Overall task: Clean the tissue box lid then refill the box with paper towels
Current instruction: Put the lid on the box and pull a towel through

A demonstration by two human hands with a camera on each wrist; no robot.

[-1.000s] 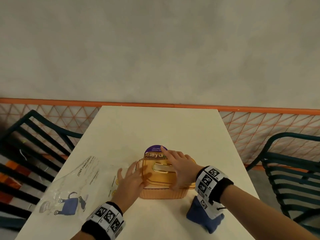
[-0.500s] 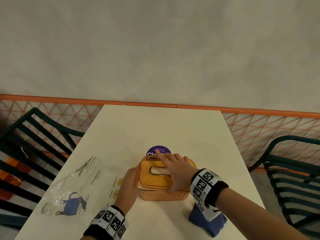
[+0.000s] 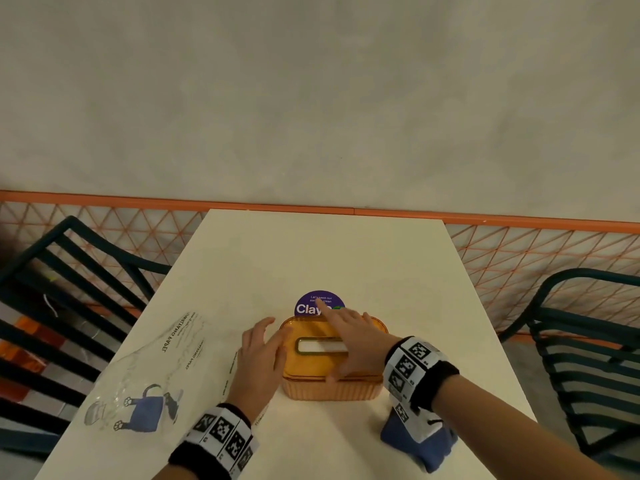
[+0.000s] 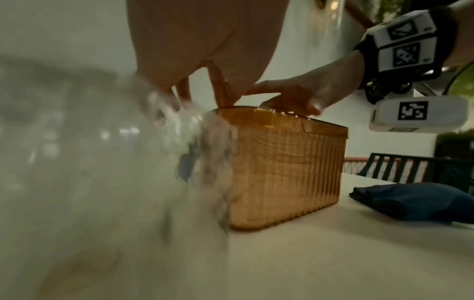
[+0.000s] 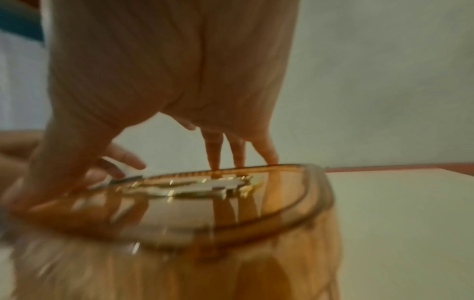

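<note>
right hand (image 3: 356,344) lies flat on lid (image 3: 322,332), fingers spread; left hand (image 3: 261,355), fingers straight, flanks box (image 3: 329,389) left end.

Dim, even light, soft shadows, wrist views smeared—probably motion blur—edges bowed.

Tissue box (image 3: 330,389): translucent amber plastic, walls finely ribbed. Lid (image 3: 311,332): same amber plastic, smooth, glossy, reflecting fingers; slot rim (image 3: 323,355) looks gold, shiny. Tabletop (image 3: 311,258): cream, smooth, matt. Bag (image 3: 138,379): clear crinkled plastic film, printed. Cloth (image 4: 410,203): dark blue fabric, matt, folded. Chairs (image 3: 588,341): dark green slats, material unclear.
</note>
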